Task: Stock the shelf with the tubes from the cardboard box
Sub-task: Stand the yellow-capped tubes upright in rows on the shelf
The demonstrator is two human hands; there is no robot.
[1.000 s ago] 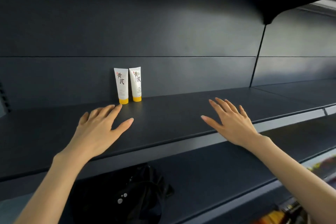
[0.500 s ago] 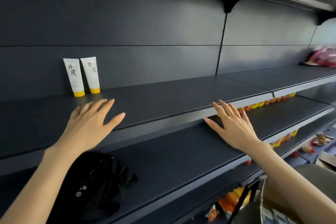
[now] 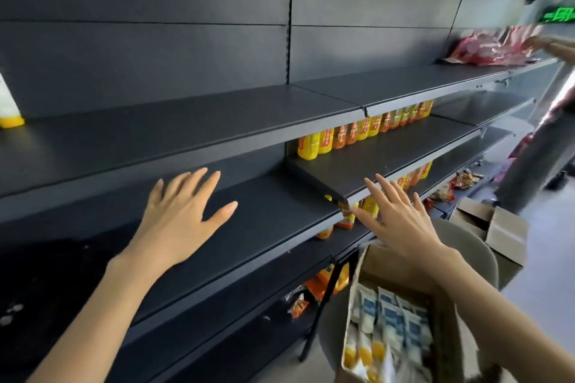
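Left hand is spread wide, fingers straight, palm down, holding nothing. It hangs in front of the 2nd shelf; can't tell if it touches. Right hand is spread too, fingers straight & apart, nothing in it. It is by the front edge of that 2nd shelf, just above the cardboard box.

The cardboard box is at the bottom right, open on top. Inside are lots of tubes, white w/ blue labels, some w/ yellow caps, packed close. The near ones are blurry. A grey round seat shows just behind the box.

One white tube stands cap down at the far left end of the top shelf, close to the back wall. Its cap is yellow. Only part of it shows.

Past the right hand, a row of yellow & orange packs stands at the back of a lower shelf, under the right part of the top shelf. More like them sit one level down, near the right fingers.

Red bags lie at the far right end of the top shelf. Another person's hand is on them, blurry. Brown boxes sit on the floor at the right. A green sign glows in the top right corner, too blurry to read.
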